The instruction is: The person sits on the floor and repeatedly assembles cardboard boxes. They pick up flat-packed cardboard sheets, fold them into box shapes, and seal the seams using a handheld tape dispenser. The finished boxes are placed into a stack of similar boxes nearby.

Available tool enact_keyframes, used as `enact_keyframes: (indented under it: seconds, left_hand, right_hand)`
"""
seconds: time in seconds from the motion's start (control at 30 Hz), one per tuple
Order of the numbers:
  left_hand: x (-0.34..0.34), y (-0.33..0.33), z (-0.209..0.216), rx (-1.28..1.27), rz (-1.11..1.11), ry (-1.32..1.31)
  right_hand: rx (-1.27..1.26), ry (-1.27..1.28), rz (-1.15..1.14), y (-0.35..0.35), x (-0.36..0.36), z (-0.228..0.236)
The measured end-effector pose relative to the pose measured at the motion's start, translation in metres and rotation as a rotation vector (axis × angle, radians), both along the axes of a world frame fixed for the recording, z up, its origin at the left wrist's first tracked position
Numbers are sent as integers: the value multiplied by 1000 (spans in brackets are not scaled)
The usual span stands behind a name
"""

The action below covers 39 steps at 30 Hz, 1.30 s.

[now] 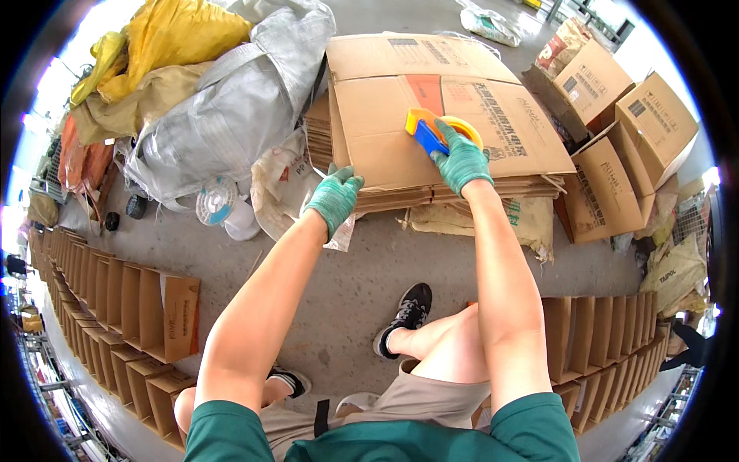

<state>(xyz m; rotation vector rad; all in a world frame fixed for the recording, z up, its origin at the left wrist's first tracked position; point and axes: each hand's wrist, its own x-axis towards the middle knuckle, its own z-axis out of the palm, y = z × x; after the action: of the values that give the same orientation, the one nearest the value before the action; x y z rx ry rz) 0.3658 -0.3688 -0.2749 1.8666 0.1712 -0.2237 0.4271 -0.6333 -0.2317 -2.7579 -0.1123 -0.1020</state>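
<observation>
A stack of flattened cardboard boxes [385,115] lies in front of me, the top one showing printed panels. My right hand [462,158], in a green glove, is closed on a tape dispenser [428,132] with a blue and orange body and a yellow roll. The dispenser rests over the top box near its middle. My left hand [336,199], gloved too, is at the near left corner of the stack with its fingers curled at the top box's edge. The underside of its grip is hidden.
Standing rows of open boxes [181,319] line the left, with more rows [600,331] on the right. Grey bulk sacks [223,115] and a yellow sack [181,35] are piled at far left. Opened cartons [608,185] stand right of the stack. A white fan [218,202] lies on the floor.
</observation>
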Motion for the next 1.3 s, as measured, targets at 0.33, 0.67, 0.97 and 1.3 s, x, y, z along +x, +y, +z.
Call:
enact_keyframes:
  seconds: [0.33,0.67,0.97,1.3]
  left_hand:
    - [-35,-57,-14,-743,494,620]
    - [-24,-73,-9,-853,555,200]
    - [-83,101,74,-1069,657,-227]
    - [-112,39,111,-1122,457,-292]
  right_hand:
    - [321,-203,-89,-22,-4,12]
    - [315,-224,-191,-39,-24,50]
    - [412,-416,-198,-75,-80,119]
    - [406,-463,-183,-83,-182,170]
